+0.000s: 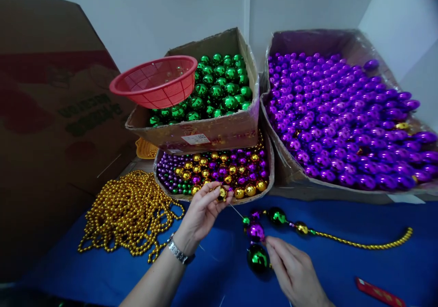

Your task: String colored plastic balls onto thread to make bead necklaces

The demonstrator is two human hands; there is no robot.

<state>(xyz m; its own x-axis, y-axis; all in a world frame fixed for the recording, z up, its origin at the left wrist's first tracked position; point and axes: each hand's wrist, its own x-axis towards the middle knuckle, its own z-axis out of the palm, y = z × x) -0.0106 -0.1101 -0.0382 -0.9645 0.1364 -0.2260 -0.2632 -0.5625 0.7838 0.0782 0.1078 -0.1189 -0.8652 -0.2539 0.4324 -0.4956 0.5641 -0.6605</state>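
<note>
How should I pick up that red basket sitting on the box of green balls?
Probably grip the red basket by its thick rolled rim, on the left side that juts out past the cardboard box. It sits tilted over the green balls, so come from the left and lift it level.

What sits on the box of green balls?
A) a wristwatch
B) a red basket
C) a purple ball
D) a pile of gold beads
B: the red basket rests tilted on the front left corner of the box of green balls, while the gold beads lie on the blue table.
</note>
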